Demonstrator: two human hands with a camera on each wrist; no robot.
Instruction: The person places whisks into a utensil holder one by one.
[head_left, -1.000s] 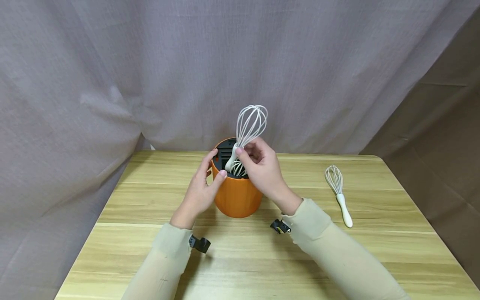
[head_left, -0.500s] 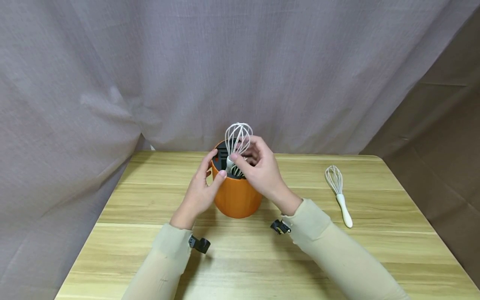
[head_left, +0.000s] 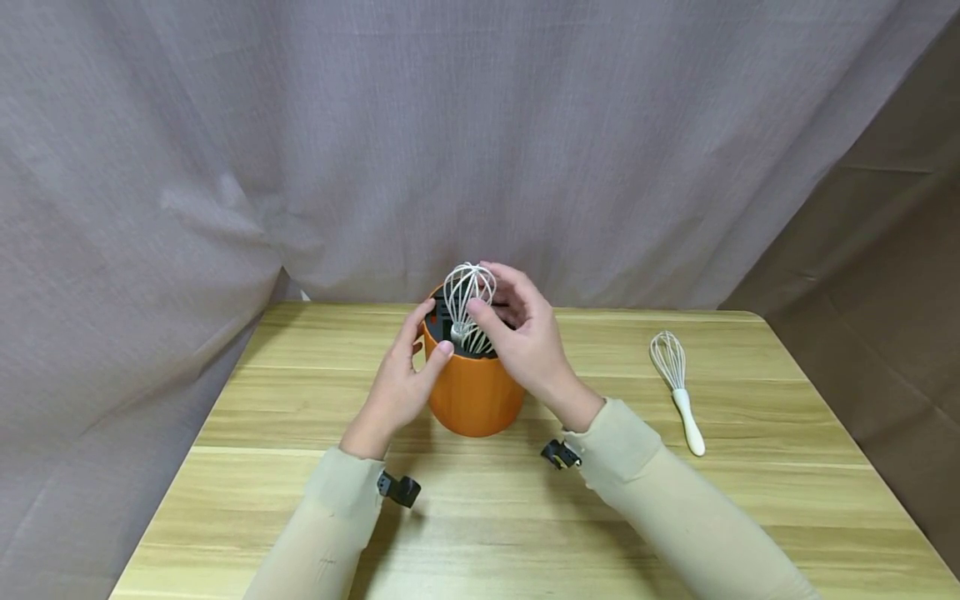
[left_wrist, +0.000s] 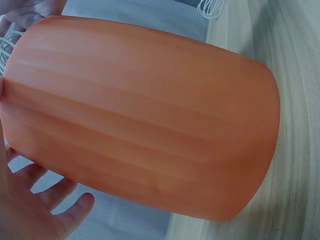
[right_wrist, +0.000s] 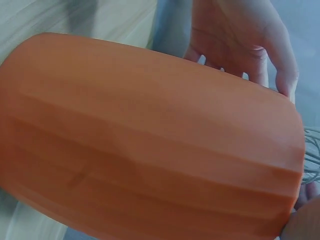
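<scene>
An orange utensil holder [head_left: 475, 396] with a black slotted insert stands upright at mid-table. My left hand [head_left: 395, 379] holds its left side, thumb at the front rim and index finger farther back; the other fingers spread alongside in the left wrist view. A white whisk [head_left: 469, 287] stands in the holder, handle down, wire head above the rim. My right hand [head_left: 531, 337] is loosely spread around that head, thumb in front and fingers behind. Another whisk head [head_left: 477, 340] shows low inside the holder beside it. The whisk's handle is hidden within the holder.
A third white whisk [head_left: 678, 392] lies on the wooden table [head_left: 300, 392] at the right, wires pointing away from me. A grey curtain [head_left: 375, 150] hangs behind the table's far edge, and a brown cloth [head_left: 885, 275] at the right.
The whisk has sunk handle-first into the holder, shifting down and slightly left. My right thumb and fingers have spread apart around its head. The left hand and holder have stayed put.
</scene>
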